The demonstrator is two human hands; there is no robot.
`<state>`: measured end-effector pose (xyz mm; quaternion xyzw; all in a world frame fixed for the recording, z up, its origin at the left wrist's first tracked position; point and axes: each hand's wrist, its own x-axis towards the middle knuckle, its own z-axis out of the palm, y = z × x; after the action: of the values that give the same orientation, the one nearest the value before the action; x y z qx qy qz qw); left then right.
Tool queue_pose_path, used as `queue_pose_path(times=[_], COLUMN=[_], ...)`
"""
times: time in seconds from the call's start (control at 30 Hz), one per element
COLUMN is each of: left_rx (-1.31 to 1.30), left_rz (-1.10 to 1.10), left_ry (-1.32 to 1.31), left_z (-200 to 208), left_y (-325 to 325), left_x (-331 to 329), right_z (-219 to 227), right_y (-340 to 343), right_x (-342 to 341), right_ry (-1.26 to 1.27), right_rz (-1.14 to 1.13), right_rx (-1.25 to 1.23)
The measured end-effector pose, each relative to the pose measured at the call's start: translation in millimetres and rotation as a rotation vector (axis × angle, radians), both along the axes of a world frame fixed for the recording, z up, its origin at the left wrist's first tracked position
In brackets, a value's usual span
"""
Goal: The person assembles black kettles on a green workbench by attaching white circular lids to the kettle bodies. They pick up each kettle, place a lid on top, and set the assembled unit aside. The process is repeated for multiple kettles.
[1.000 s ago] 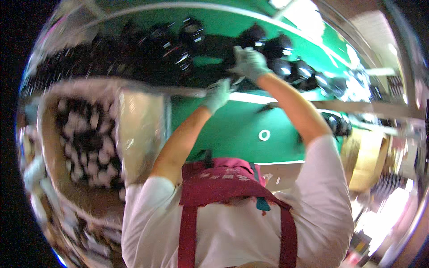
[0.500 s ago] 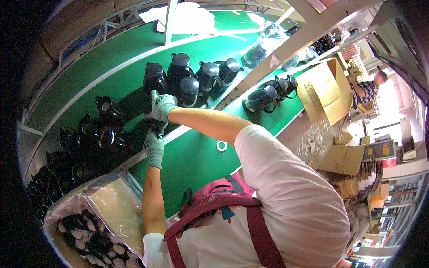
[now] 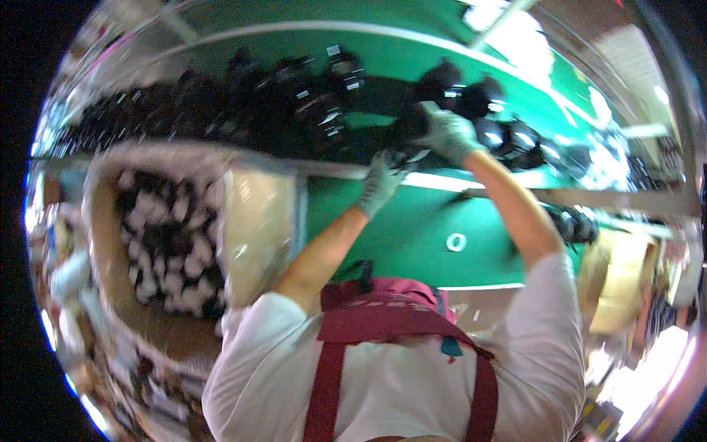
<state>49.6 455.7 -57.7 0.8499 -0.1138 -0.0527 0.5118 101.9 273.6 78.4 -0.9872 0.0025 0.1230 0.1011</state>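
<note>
My left hand [image 3: 381, 182], in a grey glove, is closed on the lower near side of a black jug [image 3: 403, 140] at the white ledge between two green surfaces. My gloved right hand [image 3: 449, 132] grips the same jug from the right, its thumb toward the top. Motion blur and the dark body hide the jug's exact tilt and the fingertips. Just beyond my right hand stand several black jugs [image 3: 484, 96] with shiny lids. Left of my hands, more dark jugs [image 3: 320, 110] crowd the green surface.
A white tape-like ring [image 3: 456, 242] lies on the nearer green surface [image 3: 412, 254]. At left is a plastic-lined carton [image 3: 254, 210] of black and pale parts. A metal bar [image 3: 618, 197] crosses at right, near an open cardboard box [image 3: 617, 272].
The view has swung left, bringing the carton of parts fully into sight and shifting the bench rightward. Both hands remain together at the black jug.
</note>
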Motion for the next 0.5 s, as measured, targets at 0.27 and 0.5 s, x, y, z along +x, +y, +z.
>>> queue_pose_path(times=[0.27,0.5], left_rx=[-0.425,-0.268], left_rz=[0.507,0.288], left_ry=[0.115,0.205], left_z=[-12.2,24.0], left_y=[77.8,74.0], left_x=[35.8,38.0], right_z=[-15.4,26.7], right_y=[-4.0,130.4], right_x=[14.9,51.4], right_ry=[0.016,-0.228], right_rz=[-0.088,0.304], right_rx=[-0.459,0.104])
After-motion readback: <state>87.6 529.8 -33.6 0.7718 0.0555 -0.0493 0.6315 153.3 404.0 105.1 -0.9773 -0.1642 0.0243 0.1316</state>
